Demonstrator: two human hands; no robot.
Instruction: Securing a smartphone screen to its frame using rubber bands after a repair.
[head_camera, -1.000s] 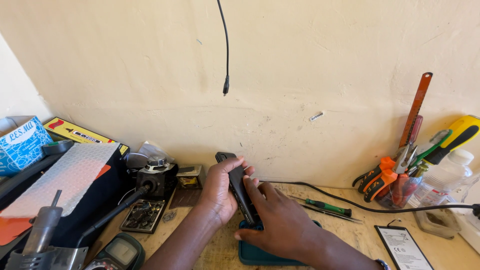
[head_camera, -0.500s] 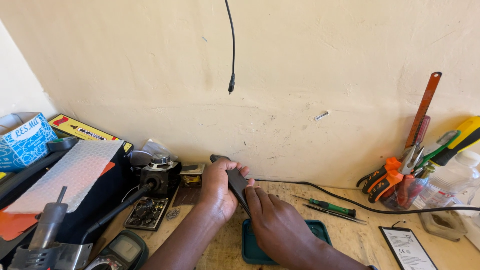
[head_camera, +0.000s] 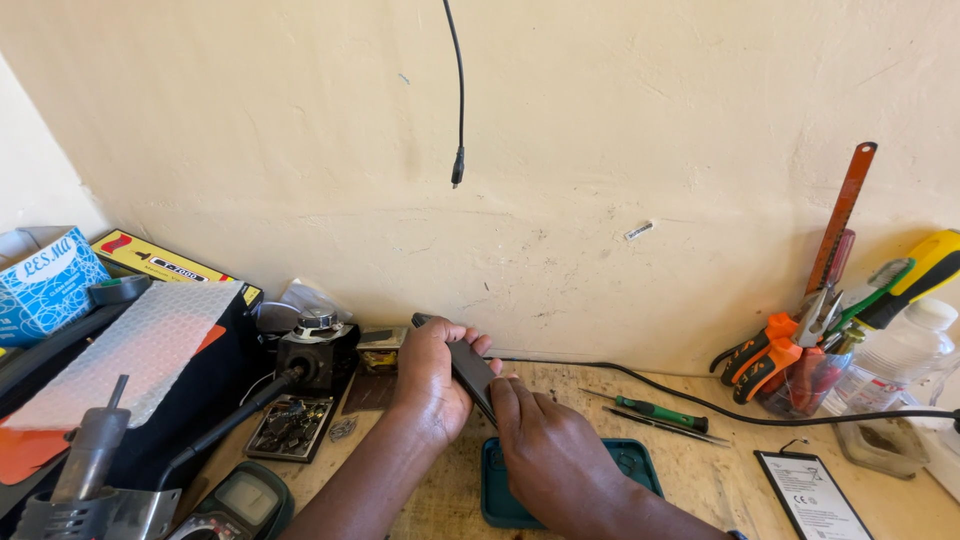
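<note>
Both hands are mid-job on the dark phone (head_camera: 468, 368) held edge-up over the teal mat (head_camera: 630, 462), left hand (head_camera: 430, 385) fingers wrapped around it from 9 o'clock, right hand (head_camera: 545, 450) fingertips pinching its lower edge, looks unopened so far.

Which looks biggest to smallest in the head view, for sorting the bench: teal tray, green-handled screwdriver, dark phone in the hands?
1. Teal tray, though the right hand hides part of it.
2. and 3. Green-handled screwdriver and dark phone look alike in length; the left hand covers much of the phone, so no ranking.
</note>
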